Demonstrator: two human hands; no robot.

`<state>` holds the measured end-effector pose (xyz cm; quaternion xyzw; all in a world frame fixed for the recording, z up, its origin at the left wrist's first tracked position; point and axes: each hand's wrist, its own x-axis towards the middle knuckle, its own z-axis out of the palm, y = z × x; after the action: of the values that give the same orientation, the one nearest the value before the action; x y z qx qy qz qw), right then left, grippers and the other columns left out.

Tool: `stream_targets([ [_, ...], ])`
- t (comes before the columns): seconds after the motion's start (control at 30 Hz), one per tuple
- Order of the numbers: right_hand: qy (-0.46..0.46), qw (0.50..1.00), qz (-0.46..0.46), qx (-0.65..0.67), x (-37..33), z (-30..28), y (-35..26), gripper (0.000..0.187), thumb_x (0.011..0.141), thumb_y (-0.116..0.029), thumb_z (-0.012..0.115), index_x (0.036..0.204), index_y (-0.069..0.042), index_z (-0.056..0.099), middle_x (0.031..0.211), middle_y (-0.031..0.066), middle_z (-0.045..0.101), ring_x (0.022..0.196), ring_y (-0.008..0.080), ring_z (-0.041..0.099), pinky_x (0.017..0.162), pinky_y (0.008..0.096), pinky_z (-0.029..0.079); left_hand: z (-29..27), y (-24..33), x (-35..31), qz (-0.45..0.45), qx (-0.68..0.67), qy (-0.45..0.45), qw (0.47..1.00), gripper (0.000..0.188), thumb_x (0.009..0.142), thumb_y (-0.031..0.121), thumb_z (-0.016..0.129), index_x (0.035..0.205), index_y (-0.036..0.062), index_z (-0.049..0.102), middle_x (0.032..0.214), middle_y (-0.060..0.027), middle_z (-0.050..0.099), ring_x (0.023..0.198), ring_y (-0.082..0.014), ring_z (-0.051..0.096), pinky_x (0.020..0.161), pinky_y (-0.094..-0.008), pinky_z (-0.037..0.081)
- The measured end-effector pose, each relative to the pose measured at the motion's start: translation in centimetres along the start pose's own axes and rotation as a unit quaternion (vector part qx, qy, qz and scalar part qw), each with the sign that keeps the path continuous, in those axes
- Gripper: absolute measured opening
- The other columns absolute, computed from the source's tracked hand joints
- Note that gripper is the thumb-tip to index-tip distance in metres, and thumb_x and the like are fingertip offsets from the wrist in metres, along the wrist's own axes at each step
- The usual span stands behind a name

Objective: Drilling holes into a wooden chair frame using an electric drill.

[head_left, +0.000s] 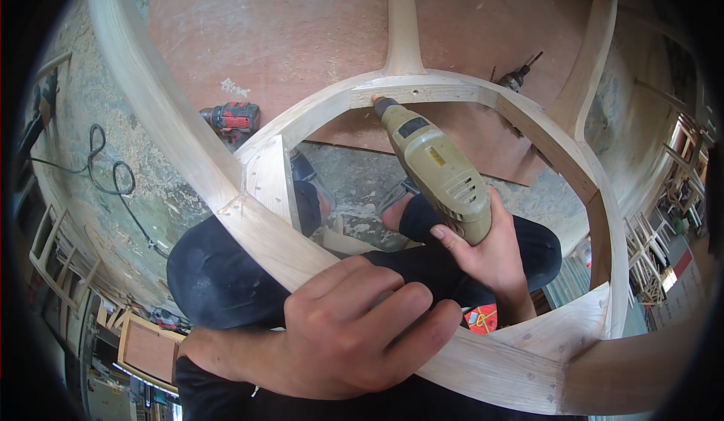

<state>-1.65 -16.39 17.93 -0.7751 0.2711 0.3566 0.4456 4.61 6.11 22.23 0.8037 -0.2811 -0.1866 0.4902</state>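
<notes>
A round, pale wooden chair frame (271,241) with several curved legs surrounds the space over my lap. My left hand (362,327) has its fingers curled over the near rail of the frame. My right hand (490,259) is wrapped round the rear of an olive-green power drill (437,165), inside the ring. The drill points away from me, its tip against or very close to the wooden block (445,91) on the inner face of the far rail. A small dark hole shows in that block, right of the tip. The drill's trigger is hidden.
A red and black cordless drill (235,119) lies left of the ring on a reddish board (264,29). Another dark drill (515,79) lies beyond the ring at right. A black cable (113,187) loops over the floor at left. Wooden frame pieces (652,244) are stacked at right.
</notes>
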Motion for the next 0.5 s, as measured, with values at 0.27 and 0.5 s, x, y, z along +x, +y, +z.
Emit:
stream_targets([
  [0.27, 0.01, 1.0, -0.02, -0.01, 0.18, 0.12, -0.02, 0.052, 0.081, -0.018, 0.088, 0.118, 0.001, 0.056, 0.104, 0.0169, 0.075, 0.101, 0.0267, 0.073, 0.089, 0.0371, 0.056, 0.04, -0.01, 0.0, 0.001, 0.002, 0.006, 1.0, 0.03, 0.059, 0.017, 0.074, 0.089, 0.015, 0.075, 0.078, 0.0017, 0.059, 0.068, -0.0158, 0.061, 0.054, -0.0283, 0.052],
  [0.5, 0.029, 0.998, -0.049, -0.011, 0.26, 0.07, 0.26, 0.046, 0.079, -0.017, 0.088, 0.11, 0.0, 0.058, 0.102, 0.0196, 0.076, 0.1, 0.033, 0.076, 0.086, 0.0392, 0.059, 0.05, 0.04, 0.1, 0.005, 0.002, 0.005, 1.0, 0.031, 0.059, 0.016, 0.074, 0.089, 0.0141, 0.075, 0.078, 0.0014, 0.059, 0.068, -0.016, 0.061, 0.054, -0.0284, 0.052],
])
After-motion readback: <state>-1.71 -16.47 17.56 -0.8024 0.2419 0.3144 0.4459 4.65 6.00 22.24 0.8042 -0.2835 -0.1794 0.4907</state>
